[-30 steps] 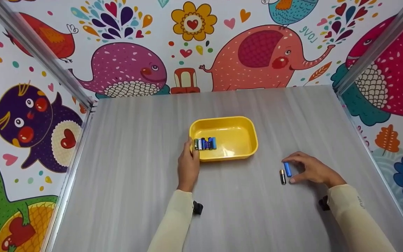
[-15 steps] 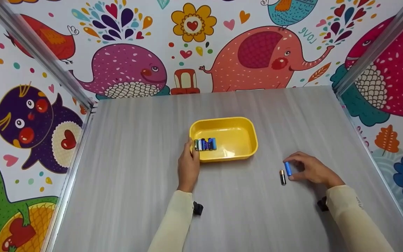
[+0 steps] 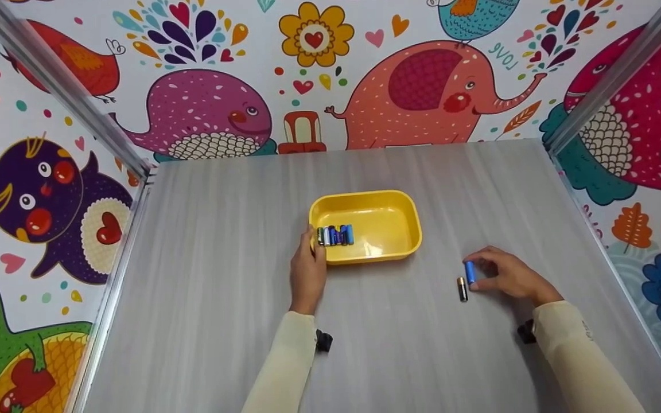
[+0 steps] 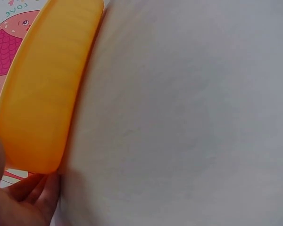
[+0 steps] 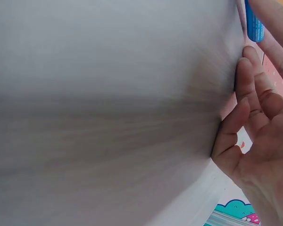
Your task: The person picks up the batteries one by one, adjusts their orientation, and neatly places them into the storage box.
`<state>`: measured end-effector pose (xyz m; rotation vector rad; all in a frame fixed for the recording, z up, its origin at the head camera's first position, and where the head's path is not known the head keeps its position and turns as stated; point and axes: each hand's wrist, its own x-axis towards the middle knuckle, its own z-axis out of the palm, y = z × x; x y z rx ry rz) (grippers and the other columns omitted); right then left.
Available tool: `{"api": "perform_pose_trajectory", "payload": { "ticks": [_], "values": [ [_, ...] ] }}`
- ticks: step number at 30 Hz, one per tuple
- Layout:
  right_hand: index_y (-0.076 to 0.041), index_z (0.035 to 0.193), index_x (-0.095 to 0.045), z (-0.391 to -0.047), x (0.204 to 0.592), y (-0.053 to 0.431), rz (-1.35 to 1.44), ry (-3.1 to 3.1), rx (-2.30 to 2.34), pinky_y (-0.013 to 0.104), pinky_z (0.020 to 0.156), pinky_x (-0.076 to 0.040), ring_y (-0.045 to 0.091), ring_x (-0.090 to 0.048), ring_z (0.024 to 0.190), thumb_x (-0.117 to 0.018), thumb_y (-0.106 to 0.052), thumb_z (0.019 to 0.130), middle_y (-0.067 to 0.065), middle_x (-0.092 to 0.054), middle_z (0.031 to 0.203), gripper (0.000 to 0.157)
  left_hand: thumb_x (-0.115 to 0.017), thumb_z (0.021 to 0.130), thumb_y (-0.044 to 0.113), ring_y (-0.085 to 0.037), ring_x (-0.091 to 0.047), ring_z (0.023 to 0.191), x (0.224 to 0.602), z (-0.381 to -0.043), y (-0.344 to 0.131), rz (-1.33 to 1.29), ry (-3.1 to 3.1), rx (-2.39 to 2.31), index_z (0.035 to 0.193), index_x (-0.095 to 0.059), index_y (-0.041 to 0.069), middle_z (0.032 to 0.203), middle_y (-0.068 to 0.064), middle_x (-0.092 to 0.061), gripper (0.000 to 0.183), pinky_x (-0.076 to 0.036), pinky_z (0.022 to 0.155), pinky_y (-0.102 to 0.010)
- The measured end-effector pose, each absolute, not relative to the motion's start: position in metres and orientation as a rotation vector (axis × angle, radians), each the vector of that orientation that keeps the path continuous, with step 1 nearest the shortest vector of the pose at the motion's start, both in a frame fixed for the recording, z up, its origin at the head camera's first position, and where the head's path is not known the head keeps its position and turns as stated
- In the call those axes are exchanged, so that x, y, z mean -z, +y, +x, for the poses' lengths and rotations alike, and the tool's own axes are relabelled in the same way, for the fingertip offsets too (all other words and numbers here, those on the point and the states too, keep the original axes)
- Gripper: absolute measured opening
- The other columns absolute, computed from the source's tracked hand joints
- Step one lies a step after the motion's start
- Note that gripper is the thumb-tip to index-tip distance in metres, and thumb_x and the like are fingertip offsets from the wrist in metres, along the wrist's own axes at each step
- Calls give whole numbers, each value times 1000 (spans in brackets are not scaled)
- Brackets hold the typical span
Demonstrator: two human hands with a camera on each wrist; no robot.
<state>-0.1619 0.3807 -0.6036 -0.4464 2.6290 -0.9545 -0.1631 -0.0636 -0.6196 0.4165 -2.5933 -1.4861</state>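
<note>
In the head view my left hand [image 3: 308,275] grips the left end of a yellow plastic tray [image 3: 388,229], its thumb over the rim. The left wrist view shows the fingers under the tray's outer wall [image 4: 47,94]. Inside, against the left end, several batteries [image 3: 335,236] lie side by side in a row. Right of the tray, my right hand [image 3: 511,279] pinches a blue battery [image 3: 470,272] between thumb and forefinger, one at each end. The other fingers curl at the tabletop in the right wrist view. Just left of it lies a black battery with a copper-coloured end [image 3: 462,289].
Everything stands on a grey wood-grain table [image 3: 221,258]. Patterned cartoon walls [image 3: 204,109] border it at the back and sides, with metal posts [image 3: 611,80] at the back corners. The tray's right part is bare.
My right thumb has closed in on the near end of the blue battery, which has shifted slightly away from me. The left hand and tray have stayed put.
</note>
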Motion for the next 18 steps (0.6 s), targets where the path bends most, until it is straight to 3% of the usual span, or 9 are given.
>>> {"api": "perform_pose_trajectory", "payload": {
  "ticks": [12,18],
  "values": [
    [-18,133,-65,-166,594,376,-264,2579,1141,25,89,-50,31,-58,114,-85,-34,83,11,-62,128,57,-50,104,22,-16,-57,132,618,-164,-65,412,-2592,1471,155,-44,24,154,3,-53,51,-45,112,-41],
    [-16,136,-63,-166,591,373,-242,2587,1156,48,93,-55,37,-61,117,-84,-33,84,14,-61,132,59,-51,104,22,-16,-59,128,619,-164,-65,409,-2596,1467,154,-45,24,152,1,-55,51,-46,111,-42]
  ]
}}
